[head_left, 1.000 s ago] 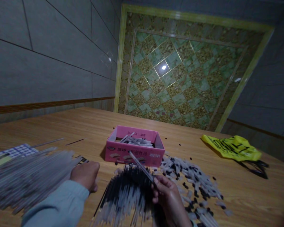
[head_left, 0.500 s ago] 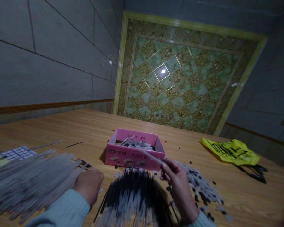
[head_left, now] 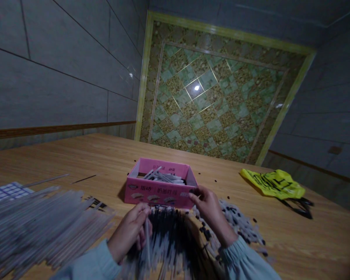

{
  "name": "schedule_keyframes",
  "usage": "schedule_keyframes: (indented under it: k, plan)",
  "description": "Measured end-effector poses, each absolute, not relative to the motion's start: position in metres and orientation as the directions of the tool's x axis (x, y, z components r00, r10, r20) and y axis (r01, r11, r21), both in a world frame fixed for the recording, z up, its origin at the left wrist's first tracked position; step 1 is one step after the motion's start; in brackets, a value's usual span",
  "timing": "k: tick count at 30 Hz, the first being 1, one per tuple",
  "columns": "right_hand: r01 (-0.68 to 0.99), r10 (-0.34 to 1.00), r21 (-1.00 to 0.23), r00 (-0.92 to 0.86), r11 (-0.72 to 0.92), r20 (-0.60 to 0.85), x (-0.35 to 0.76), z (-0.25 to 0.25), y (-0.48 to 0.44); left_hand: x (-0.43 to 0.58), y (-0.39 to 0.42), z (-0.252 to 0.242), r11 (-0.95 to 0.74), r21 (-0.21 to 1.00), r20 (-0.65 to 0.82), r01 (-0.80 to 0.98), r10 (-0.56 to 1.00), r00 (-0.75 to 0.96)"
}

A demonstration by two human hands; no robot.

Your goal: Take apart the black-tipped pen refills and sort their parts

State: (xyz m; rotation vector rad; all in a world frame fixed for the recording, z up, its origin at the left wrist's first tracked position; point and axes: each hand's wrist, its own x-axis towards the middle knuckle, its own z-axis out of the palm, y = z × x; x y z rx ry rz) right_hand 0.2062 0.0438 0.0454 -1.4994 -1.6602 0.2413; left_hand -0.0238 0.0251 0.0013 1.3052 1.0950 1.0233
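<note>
My left hand (head_left: 132, 229) is closed round a thin translucent tube (head_left: 147, 243), which points down toward me. It is over the left side of a dense bundle of black-tipped thin sticks (head_left: 172, 233). My right hand (head_left: 207, 204) is pinched at the right front corner of a pink cardboard box (head_left: 160, 194). A small dark spot shows at its fingertips, but what they hold is too small to name. Inside the box lie several pale short sticks (head_left: 165, 177). To the left spreads a large pile of long translucent tubes (head_left: 43, 229).
Small clear and black pieces (head_left: 239, 219) are scattered right of my right hand. A yellow bag (head_left: 272, 184) with black straps lies farther right on the wooden table (head_left: 105, 155). A checked cloth (head_left: 10, 191) is at the far left, near a thin dark stick (head_left: 84, 179).
My left hand has moved right from the tube pile to the bundle, now with a tube in it. The pale stick in my right hand is no longer visible; that hand has shifted slightly left.
</note>
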Motion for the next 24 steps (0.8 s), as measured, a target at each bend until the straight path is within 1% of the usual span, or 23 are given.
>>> schedule_keyframes:
  k: [3,5,7,10,12,15,16,18,20,21,23,24]
  plan:
    - [0.798,0.941,-0.561,-0.023,0.22,0.338,0.206,0.024,0.014,-0.012,0.019,-0.01,0.194,0.961,-0.16,-0.195,0.971,0.176]
    - [0.841,0.961,-0.504,-0.061,0.195,0.268,0.208,0.014,-0.002,-0.009,0.018,-0.014,0.277,0.905,-0.23,-0.324,0.957,0.176]
    - [0.868,0.972,-0.461,-0.091,0.184,0.217,0.211,0.008,-0.013,-0.01,0.018,-0.014,0.335,0.842,-0.269,-0.423,0.94,0.21]
    - [0.886,0.963,-0.383,-0.215,0.262,0.161,0.213,0.005,-0.022,-0.012,0.018,-0.01,0.383,0.787,-0.273,-0.483,0.919,0.284]
    - [0.884,0.94,-0.322,-0.299,0.338,0.165,0.212,0.004,-0.023,-0.014,0.019,-0.008,0.39,0.781,-0.267,-0.488,0.915,0.304]
    - [0.894,0.931,-0.271,-0.316,0.357,0.185,0.208,-0.001,-0.021,-0.016,0.02,-0.008,0.386,0.783,-0.261,-0.487,0.916,0.306]
    - [0.895,0.936,-0.277,-0.314,0.348,0.161,0.207,-0.002,-0.019,-0.016,0.02,-0.009,0.387,0.782,-0.258,-0.488,0.914,0.312]
    - [0.877,0.938,-0.332,-0.329,0.346,0.107,0.204,-0.005,-0.017,-0.017,0.021,-0.01,0.391,0.774,-0.258,-0.497,0.913,0.317]
    - [0.842,0.93,-0.398,-0.353,0.365,0.105,0.2,-0.004,-0.016,-0.017,0.022,-0.011,0.384,0.758,-0.264,-0.527,0.92,0.291]
    - [0.814,0.923,-0.436,-0.354,0.383,0.15,0.197,-0.003,-0.016,-0.016,0.023,-0.011,0.378,0.749,-0.272,-0.544,0.924,0.267]
    - [0.729,0.9,-0.532,-0.3,0.43,0.317,0.191,0.002,-0.018,-0.016,0.024,-0.01,0.363,0.73,-0.292,-0.579,0.932,0.217]
    - [0.667,0.88,-0.588,-0.244,0.457,0.408,0.187,0.005,-0.02,-0.016,0.024,-0.009,0.357,0.72,-0.301,-0.595,0.933,0.196]
